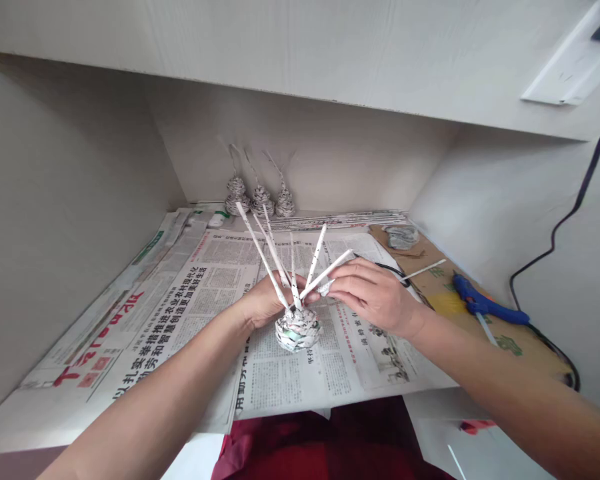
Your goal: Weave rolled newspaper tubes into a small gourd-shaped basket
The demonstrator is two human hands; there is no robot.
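A small round ball woven from rolled newspaper strips (299, 331) hangs over the newspaper, with several paper sticks (316, 255) fanning up out of its top. My left hand (267, 300) is closed around the base of the sticks, on the far side of the ball; its fingertips are partly hidden. On the right, my right hand (367, 293) pinches a whitish paper strip (326, 287) close to the sticks, just above the ball. One stick slants toward the right fingers, and I cannot tell whether they touch it.
Newspaper sheets (180, 300) cover the surface. At the back stand several woven paper gourds (263, 200) beside a bundle of long paper sticks (340, 220). A blue glue gun (487, 303) with a black cord lies on cardboard (443, 293) at right, near a crumpled grey lump (401, 237). A shelf panel (280, 47) hangs overhead.
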